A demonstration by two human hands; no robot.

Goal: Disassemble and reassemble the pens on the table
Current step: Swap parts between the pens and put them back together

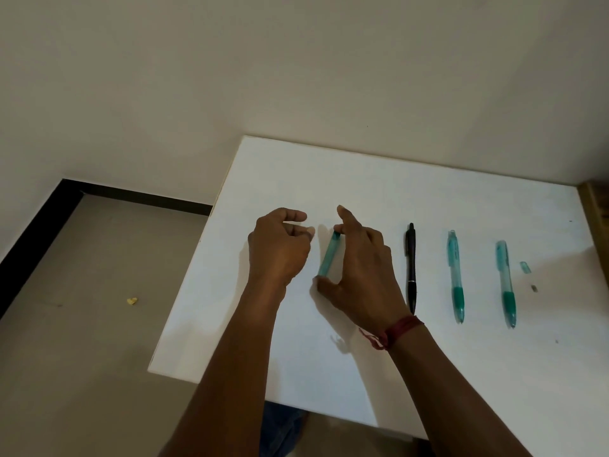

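The right hand (359,268) pinches a teal pen barrel (328,257) end to end over the white counter (362,179). The left hand (280,249) is curled just beside it; whether it holds anything cannot be told. To the right lie a black pen (410,265), two teal pens (455,275) and unclear small bits (524,267). The floor (99,324) is beige.

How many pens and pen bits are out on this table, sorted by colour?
Teal whole pens: 2
Black pen: 1
Teal barrel, pinched in the right hand: 1
Small teal bit: 1
Small dark bit: 1
Total: 6
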